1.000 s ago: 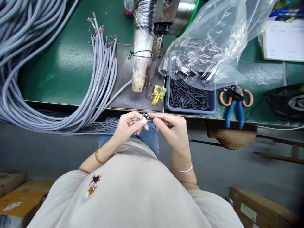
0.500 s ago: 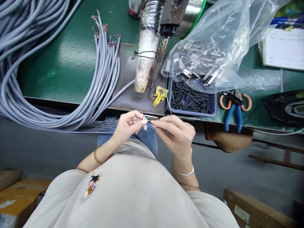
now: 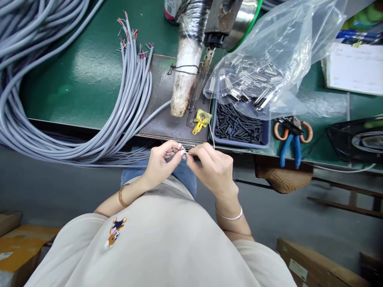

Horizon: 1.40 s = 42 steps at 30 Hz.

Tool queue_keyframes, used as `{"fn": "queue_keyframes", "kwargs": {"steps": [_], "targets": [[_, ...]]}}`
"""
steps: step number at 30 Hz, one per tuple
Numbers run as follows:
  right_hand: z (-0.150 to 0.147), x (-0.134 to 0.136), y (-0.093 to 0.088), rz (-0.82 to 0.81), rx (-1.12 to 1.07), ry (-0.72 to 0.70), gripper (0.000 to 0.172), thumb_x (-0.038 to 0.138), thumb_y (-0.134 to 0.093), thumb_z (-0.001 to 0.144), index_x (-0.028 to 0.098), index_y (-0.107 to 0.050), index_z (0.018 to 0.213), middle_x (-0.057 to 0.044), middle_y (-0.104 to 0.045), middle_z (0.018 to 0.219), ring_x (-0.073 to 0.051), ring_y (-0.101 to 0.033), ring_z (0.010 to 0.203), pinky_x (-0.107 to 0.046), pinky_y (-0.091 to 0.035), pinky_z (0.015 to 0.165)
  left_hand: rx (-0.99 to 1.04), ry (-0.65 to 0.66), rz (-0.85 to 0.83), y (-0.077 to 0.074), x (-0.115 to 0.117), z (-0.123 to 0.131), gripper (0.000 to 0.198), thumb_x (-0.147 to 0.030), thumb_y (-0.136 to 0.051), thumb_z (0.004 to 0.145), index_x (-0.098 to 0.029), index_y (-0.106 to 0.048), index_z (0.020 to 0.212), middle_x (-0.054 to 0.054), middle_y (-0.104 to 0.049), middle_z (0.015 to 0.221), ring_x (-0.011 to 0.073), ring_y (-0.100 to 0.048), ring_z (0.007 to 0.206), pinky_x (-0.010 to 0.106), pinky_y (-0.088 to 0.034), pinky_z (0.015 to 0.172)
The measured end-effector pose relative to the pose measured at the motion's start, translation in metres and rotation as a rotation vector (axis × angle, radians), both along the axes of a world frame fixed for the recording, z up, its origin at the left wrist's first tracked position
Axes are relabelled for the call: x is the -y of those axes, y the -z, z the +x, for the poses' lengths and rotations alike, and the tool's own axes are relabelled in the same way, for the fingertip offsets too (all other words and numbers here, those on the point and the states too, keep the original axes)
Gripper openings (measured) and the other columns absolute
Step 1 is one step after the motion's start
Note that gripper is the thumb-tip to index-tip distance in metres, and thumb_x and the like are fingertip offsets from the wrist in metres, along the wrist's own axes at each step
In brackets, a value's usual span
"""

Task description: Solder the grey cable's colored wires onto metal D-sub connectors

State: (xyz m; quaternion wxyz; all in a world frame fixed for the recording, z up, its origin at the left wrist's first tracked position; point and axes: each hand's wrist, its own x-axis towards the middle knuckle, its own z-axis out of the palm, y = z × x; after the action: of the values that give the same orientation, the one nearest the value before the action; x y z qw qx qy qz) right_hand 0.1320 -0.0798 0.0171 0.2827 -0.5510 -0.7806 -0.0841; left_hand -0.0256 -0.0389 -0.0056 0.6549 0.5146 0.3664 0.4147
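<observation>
At the front edge of the green worktop (image 3: 74, 87), the left hand (image 3: 159, 164) has thumb and forefinger, tipped with white coverings, pinched closed on thin coloured wires (image 3: 187, 151). The wires sit at a small silver, flat-bodied connector (image 3: 189, 146), just beyond the meeting fingertips and partly hidden by them. The right hand (image 3: 213, 165) has its thumb and fingers drawn together at the same spot; what exactly they grip is hidden. A thin whitish strand (image 3: 212, 134) drops past the tray to the right hand.

Straight ahead lies a dark brown flat board (image 3: 160, 89), over which lean a plastic-wrapped white roll (image 3: 184, 79) with a scorched end and a slotted metal rod (image 3: 202, 77). A yellow clip (image 3: 198, 126) lies near the rod's tip. To the left, a thick bundle of grey cables (image 3: 119, 107) curves over the worktop edge. To the right, a blue-grey plastic tray (image 3: 239, 144) holds short black tubes (image 3: 236, 125); a clear plastic bag (image 3: 287, 59) of silver connectors covers its back part. Blue-handled pliers (image 3: 289, 149) lie beyond, overhanging the edge.
</observation>
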Motion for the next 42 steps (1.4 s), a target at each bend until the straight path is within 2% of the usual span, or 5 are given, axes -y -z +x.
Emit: {"fn": "queue_keyframes", "kwargs": {"steps": [5, 11, 19, 27, 42], "targets": [[0.010, 0.011, -0.008, -0.067, -0.414, 0.064, 0.012, 0.019, -0.068, 0.091, 0.023, -0.062, 0.081, 0.006, -0.063, 0.065, -0.006, -0.046, 0.046, -0.023, -0.036, 0.047, 0.197, 0.079, -0.149, 0.003, -0.005, -0.003, 0.027, -0.033, -0.082, 0.082, -0.015, -0.062, 0.085, 0.001, -0.072, 0.069, 0.0063, -0.060, 0.052, 0.015, -0.049, 0.049], [0.011, 0.021, -0.026, 0.209, -0.956, 0.180, 0.014, 0.040, -0.068, 0.091, 0.030, -0.071, 0.101, 0.007, -0.051, 0.056, -0.010, -0.043, 0.035, -0.026, -0.026, 0.033, 0.408, 0.294, -0.259, 0.014, -0.023, -0.025, 0.035, -0.039, -0.087, 0.076, -0.016, -0.061, 0.073, 0.004, -0.076, 0.068, 0.0079, -0.061, 0.045, 0.016, -0.047, 0.043], [0.000, 0.025, -0.021, 0.042, -0.768, 0.075, 0.020, 0.008, -0.074, 0.086, 0.025, -0.071, 0.097, 0.002, -0.080, 0.084, -0.017, -0.076, 0.068, -0.029, -0.060, 0.056, 0.302, 0.175, -0.082, 0.014, -0.019, -0.030, 0.019, -0.029, -0.084, 0.080, -0.015, -0.071, 0.079, 0.007, -0.079, 0.076, 0.0086, -0.065, 0.053, 0.017, -0.051, 0.049], [-0.010, 0.006, -0.020, -0.115, -0.367, -0.160, 0.016, 0.010, -0.072, 0.089, 0.022, -0.062, 0.091, -0.004, -0.080, 0.098, -0.014, -0.077, 0.082, -0.023, -0.057, 0.066, 0.030, 0.095, 0.071, 0.008, -0.010, -0.017, 0.014, -0.023, -0.082, 0.075, -0.014, -0.072, 0.078, 0.002, -0.072, 0.072, 0.0104, -0.066, 0.065, 0.020, -0.054, 0.064], [-0.007, -0.001, 0.000, -0.083, -0.816, 0.081, 0.013, 0.018, -0.069, 0.092, 0.022, -0.061, 0.082, 0.001, -0.070, 0.079, -0.011, -0.063, 0.062, -0.025, -0.049, 0.052, 0.192, 0.091, -0.202, -0.002, -0.011, -0.008, 0.036, -0.042, -0.088, 0.073, -0.016, -0.063, 0.075, 0.000, -0.068, 0.062, 0.0078, -0.059, 0.051, 0.020, -0.050, 0.054]]}}
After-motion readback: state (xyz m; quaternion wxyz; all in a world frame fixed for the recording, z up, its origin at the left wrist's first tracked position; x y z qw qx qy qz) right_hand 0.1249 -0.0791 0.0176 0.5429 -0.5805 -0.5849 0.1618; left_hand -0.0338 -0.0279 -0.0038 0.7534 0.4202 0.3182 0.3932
